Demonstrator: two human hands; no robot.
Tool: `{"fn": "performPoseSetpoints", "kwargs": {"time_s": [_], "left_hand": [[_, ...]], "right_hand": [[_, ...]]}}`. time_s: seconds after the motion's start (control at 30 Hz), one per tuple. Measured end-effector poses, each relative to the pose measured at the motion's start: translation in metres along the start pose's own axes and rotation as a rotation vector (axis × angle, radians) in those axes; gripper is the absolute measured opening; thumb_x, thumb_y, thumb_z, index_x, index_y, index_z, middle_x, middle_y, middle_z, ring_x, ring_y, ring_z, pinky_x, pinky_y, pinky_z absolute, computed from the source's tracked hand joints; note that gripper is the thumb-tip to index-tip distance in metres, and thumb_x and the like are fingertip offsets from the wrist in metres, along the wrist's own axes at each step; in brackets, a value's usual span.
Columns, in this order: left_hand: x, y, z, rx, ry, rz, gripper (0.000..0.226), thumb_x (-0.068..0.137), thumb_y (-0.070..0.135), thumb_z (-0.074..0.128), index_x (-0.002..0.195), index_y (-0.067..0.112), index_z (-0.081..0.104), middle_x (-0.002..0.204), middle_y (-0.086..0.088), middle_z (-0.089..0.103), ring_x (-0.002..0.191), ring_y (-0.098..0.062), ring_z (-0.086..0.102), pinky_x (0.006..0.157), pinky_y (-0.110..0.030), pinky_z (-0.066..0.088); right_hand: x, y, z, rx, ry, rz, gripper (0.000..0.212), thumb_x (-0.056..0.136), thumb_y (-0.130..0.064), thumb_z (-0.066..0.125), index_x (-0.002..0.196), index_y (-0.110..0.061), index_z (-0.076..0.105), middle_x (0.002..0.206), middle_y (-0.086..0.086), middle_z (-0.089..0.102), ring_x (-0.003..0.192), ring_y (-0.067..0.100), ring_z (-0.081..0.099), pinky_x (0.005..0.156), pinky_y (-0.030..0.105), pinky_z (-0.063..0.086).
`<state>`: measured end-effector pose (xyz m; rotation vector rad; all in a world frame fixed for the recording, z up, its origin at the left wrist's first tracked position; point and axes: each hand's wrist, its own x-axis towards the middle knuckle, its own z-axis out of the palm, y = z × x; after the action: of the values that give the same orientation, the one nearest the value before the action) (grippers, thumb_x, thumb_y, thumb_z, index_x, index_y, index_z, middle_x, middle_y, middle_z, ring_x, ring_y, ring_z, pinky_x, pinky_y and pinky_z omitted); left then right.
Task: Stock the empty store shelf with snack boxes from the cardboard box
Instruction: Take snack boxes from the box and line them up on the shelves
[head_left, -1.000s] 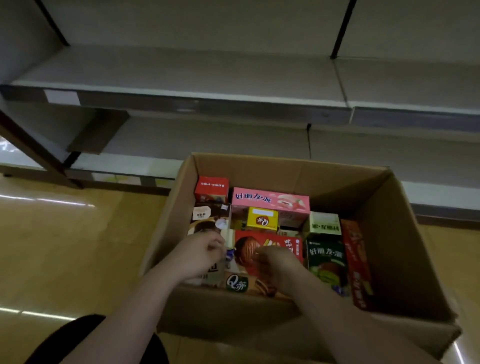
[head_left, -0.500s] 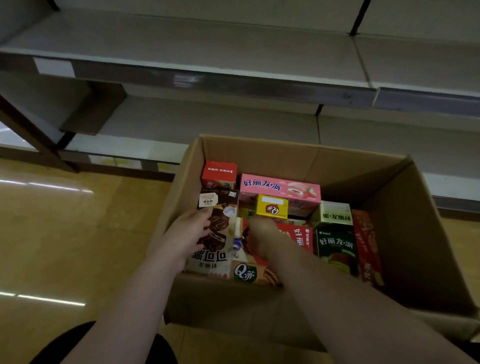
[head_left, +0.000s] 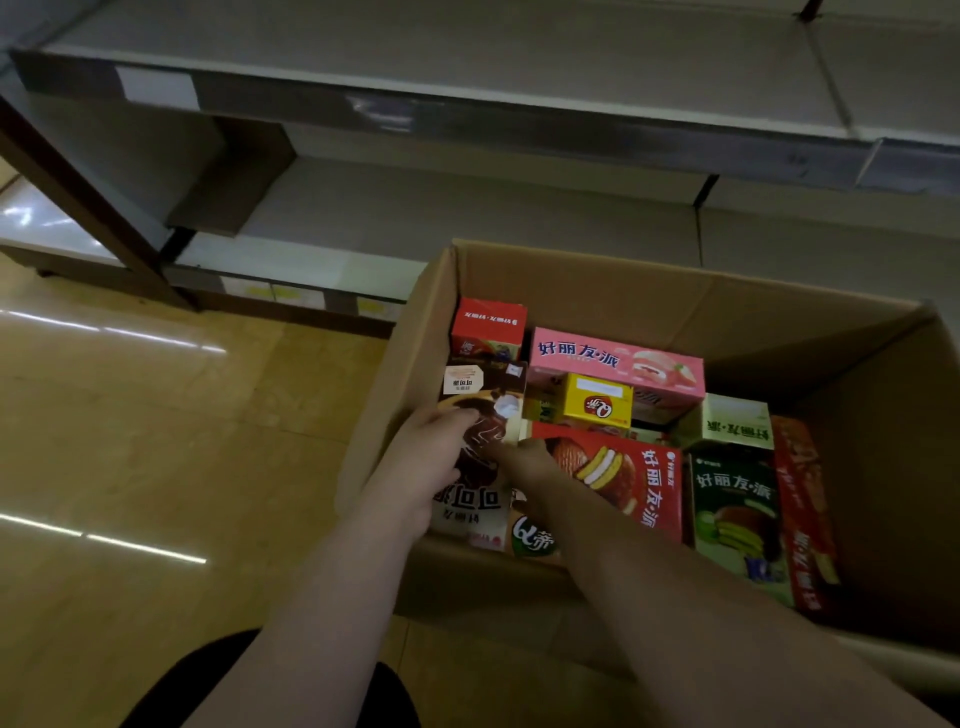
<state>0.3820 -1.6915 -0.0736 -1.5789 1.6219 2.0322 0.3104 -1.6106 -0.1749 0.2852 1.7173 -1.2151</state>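
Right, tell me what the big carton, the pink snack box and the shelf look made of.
Big carton: matte brown corrugated cardboard, judging by its creased walls. Pink snack box: printed paperboard, slightly glossy. Shelf: probably painted metal, pale grey and smooth, though dim light leaves that uncertain.

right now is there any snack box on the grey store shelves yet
No, both grey store shelves are bare, and every snack box, like the pink rectangular box, sits inside the brown cardboard box.

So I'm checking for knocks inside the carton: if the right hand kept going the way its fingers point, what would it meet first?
The right hand points up-left at the brown chocolate box, which the left hand already grips. It would likely press into that box's right edge first; depth is unclear.
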Motion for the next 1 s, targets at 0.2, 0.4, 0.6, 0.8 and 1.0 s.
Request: {"fn": "performPoseSetpoints", "kwargs": {"time_s": [0.2,0.4,0.6,0.8,1.0], "left_hand": [[0.001,0.001,0.0,-0.022,-0.016,0.01,0.012,0.096,0.023,0.058,0.086,0.029,0.054,0.091,0.006,0.054,0.083,-0.005,0.048,0.103,-0.043,0.046],[-0.001,-0.001,0.0,-0.062,-0.043,0.023,0.011,0.095,0.024,0.058,0.086,0.03,0.056,0.095,0.007,0.056,0.087,-0.006,0.05,0.1,-0.042,0.047],[-0.005,0.0,0.0,-0.072,-0.052,0.042,0.009,0.095,0.025,0.059,0.088,0.03,0.059,0.097,0.006,0.057,0.089,-0.007,0.052,0.094,-0.037,0.05],[-0.008,0.004,0.003,-0.078,-0.082,0.054,0.008,0.095,0.025,0.059,0.089,0.029,0.059,0.101,0.004,0.06,0.091,-0.008,0.056,0.087,-0.032,0.052],[-0.009,0.008,0.008,-0.064,-0.098,0.081,0.005,0.094,0.026,0.06,0.092,0.031,0.061,0.113,0.0,0.061,0.099,-0.013,0.057,0.09,-0.034,0.051]], "right_hand": [[0.008,0.005,-0.012,0.031,-0.027,0.055,0.068,0.088,-0.029,0.067,0.139,-0.015,0.024,0.114,0.012,0.055,0.088,0.021,0.055,0.062,0.033,0.046],[0.011,0.001,-0.011,0.07,0.002,0.079,0.063,0.086,-0.027,0.07,0.134,-0.014,0.032,0.115,0.013,0.057,0.092,0.025,0.057,0.06,0.034,0.047],[0.014,0.0,-0.014,0.168,-0.008,0.104,0.082,0.062,-0.049,0.08,0.129,-0.009,0.052,0.107,0.014,0.07,0.095,0.031,0.067,0.073,0.041,0.057],[0.01,0.0,-0.018,0.161,-0.054,0.117,0.048,0.079,-0.035,0.075,0.114,-0.007,0.06,0.103,0.016,0.071,0.096,0.032,0.068,0.084,0.045,0.057],[0.0,-0.012,-0.018,0.051,-0.048,0.027,0.043,0.083,-0.024,0.073,0.118,-0.004,0.055,0.097,0.014,0.069,0.082,0.025,0.068,0.058,0.034,0.054]]}}
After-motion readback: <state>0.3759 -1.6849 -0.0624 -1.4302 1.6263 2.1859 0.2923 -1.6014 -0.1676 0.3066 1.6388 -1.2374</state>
